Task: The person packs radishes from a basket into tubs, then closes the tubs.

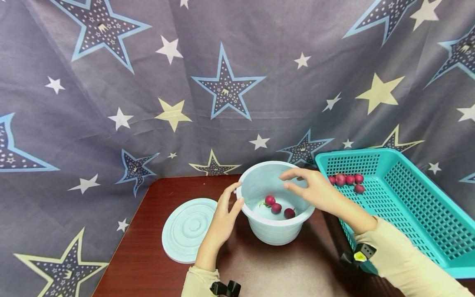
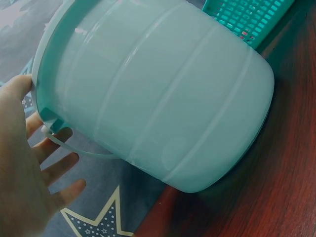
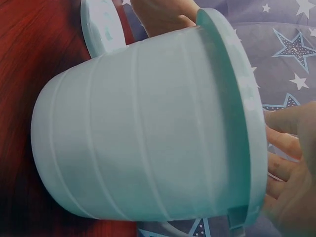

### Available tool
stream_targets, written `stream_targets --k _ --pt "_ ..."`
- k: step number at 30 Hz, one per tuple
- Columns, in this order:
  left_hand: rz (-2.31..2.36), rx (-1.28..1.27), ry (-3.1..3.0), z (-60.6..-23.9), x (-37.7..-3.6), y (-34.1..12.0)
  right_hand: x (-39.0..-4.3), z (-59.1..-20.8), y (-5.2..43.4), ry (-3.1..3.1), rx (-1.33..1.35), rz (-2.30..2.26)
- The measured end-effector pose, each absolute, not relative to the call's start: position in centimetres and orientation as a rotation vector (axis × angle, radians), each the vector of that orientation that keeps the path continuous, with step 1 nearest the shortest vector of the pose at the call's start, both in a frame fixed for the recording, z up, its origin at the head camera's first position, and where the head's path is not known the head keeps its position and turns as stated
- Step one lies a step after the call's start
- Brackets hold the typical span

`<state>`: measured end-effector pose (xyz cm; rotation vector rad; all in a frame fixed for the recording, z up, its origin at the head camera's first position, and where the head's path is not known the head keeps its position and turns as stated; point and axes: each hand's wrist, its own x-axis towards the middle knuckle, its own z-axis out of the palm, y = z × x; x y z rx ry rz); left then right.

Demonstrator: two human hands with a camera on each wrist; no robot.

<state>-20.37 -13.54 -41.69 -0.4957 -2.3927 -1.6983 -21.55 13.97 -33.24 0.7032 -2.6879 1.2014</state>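
Note:
A pale blue bucket (image 1: 274, 232) stands upright on the table, with three red radishes (image 1: 276, 208) on its floor. One radish has a thin green stem. My left hand (image 1: 222, 216) is at the bucket's left rim. In the left wrist view its thumb (image 2: 20, 85) touches the rim, while the other fingers spread loosely outside near the wire handle (image 2: 81, 152). Over the right side of the bucket's mouth hovers my right hand (image 1: 315, 187), fingers loosely bent and apart, holding nothing. The bucket wall hides the radishes from both wrist views.
A round pale blue lid (image 1: 193, 237) lies flat on the table (image 1: 137, 251), left of the bucket. To the right sits a turquoise slatted basket (image 1: 404, 231) with several radishes (image 1: 350, 179) in its far left corner. A grey star-patterned cloth (image 1: 274, 103) hangs behind the table.

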Motion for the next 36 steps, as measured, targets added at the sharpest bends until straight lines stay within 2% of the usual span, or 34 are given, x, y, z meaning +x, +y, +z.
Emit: stream_targets --k 11,21,36 --pt "-1.685 -0.502 -2.403 -41.8 -20.5 -13.5 -21.7 -32.0 16.7 -2.669 0.629 1.166" --pt "-1.682 -0.487 -2.408 -41.7 -20.4 -13.5 -22.6 -32.3 20.8 -2.663 0.532 1.094" --pt "-1.680 -0.519 -2.397 -41.7 -20.5 -13.5 -24.8 -35.3 27.3 -2.750 0.391 1.006"
